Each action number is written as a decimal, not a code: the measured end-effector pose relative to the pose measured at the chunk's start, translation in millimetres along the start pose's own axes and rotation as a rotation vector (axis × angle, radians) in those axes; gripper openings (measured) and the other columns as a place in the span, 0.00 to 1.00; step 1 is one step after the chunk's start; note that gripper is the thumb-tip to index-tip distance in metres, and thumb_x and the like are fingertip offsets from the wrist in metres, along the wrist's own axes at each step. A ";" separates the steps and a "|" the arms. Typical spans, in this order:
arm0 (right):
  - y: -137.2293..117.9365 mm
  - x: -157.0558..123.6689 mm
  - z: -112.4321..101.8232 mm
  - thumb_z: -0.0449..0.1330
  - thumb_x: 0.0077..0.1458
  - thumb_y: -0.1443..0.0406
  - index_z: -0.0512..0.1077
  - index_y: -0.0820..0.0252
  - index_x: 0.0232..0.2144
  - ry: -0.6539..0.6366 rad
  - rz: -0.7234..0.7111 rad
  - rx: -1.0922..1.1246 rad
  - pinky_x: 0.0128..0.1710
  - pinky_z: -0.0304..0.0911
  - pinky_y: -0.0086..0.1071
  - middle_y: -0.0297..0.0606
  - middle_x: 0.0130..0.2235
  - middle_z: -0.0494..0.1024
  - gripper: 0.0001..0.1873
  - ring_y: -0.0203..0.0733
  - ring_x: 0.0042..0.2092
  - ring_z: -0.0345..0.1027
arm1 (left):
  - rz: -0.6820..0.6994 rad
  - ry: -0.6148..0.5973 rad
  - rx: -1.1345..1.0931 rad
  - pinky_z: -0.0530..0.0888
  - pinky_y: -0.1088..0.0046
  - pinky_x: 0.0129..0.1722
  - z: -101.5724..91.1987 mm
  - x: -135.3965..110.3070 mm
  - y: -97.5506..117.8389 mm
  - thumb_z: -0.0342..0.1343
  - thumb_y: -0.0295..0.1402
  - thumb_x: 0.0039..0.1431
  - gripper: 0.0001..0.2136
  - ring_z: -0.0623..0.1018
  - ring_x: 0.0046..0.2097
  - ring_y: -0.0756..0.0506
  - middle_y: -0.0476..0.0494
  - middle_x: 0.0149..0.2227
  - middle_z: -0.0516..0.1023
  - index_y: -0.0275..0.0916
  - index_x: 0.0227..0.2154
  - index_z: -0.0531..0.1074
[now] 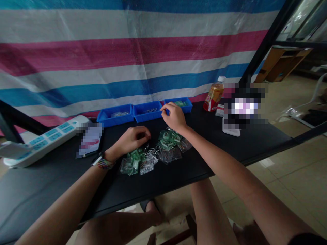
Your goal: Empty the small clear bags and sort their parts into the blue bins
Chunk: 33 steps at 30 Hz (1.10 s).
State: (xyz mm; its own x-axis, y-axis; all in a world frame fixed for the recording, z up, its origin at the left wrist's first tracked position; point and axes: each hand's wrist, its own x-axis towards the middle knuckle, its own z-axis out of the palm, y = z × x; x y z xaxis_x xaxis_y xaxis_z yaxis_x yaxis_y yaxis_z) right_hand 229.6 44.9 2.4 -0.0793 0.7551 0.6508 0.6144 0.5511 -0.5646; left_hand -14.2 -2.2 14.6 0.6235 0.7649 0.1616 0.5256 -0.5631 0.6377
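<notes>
My left hand (133, 139) is curled, thumb and fingertips drawn together, just above a pile of small items on the black table; whatever is in it is hidden. My right hand (174, 116) is closed in a pinch at the right edge of the middle blue bin (146, 117); I cannot make out anything between its fingers. Beneath and between my hands lie green packets (134, 160), more green packets (170, 139), clear plastic bags (148, 162) and thin metal pins. The left blue bin (116, 119) holds clear items, the middle one a few thin pieces, the right blue bin (187, 108) green packets.
A white power strip (57, 136) and a phone (90, 140) lie at the left. Right of the bins stand a drink bottle (214, 95), a small box (220, 110) and a white object (231, 129) beside a blurred-out item. A striped sheet (143, 51) hangs behind the table.
</notes>
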 end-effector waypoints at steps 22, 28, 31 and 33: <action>-48.0 -32.8 1.5 0.65 0.60 0.75 0.80 0.59 0.32 -0.727 -0.439 0.100 0.44 0.60 0.37 0.39 0.37 0.78 0.09 0.45 0.46 0.70 | -0.103 0.269 0.017 0.66 0.71 0.30 3.5 1.7 -10.4 0.54 0.38 0.61 0.11 0.74 0.28 0.47 0.48 0.27 0.78 0.37 0.34 0.77; -44.6 -28.5 -4.6 0.63 0.60 0.74 0.76 0.58 0.33 -0.633 -0.367 0.138 0.41 0.58 0.34 0.37 0.40 0.75 0.06 0.40 0.42 0.68 | -0.146 0.253 -0.155 0.68 0.72 0.28 2.0 2.8 -7.1 0.56 0.41 0.60 0.12 0.73 0.26 0.47 0.49 0.24 0.76 0.38 0.33 0.77; -37.9 -23.0 -4.3 0.61 0.60 0.73 0.74 0.59 0.34 -0.573 -0.273 0.175 0.40 0.58 0.33 0.34 0.38 0.74 0.05 0.37 0.37 0.66 | -0.198 0.232 -0.274 0.68 0.72 0.27 2.1 4.4 -7.0 0.56 0.45 0.61 0.15 0.74 0.26 0.46 0.45 0.24 0.76 0.38 0.28 0.77; -33.8 -19.5 -2.6 0.60 0.60 0.73 0.73 0.59 0.34 -0.524 -0.215 0.219 0.41 0.60 0.33 0.34 0.38 0.74 0.05 0.37 0.37 0.66 | -0.235 0.235 -0.340 0.68 0.72 0.25 2.2 5.6 -7.0 0.56 0.46 0.61 0.17 0.74 0.26 0.46 0.43 0.24 0.76 0.38 0.26 0.77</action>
State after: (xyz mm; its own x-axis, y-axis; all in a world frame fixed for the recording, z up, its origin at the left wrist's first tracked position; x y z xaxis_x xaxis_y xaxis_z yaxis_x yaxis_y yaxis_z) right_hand 212.3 10.7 10.1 -0.5943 0.6622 0.4565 0.3704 0.7291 -0.5755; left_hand -13.2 5.3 9.4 0.3425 0.9312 0.1246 0.3929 -0.2624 0.8813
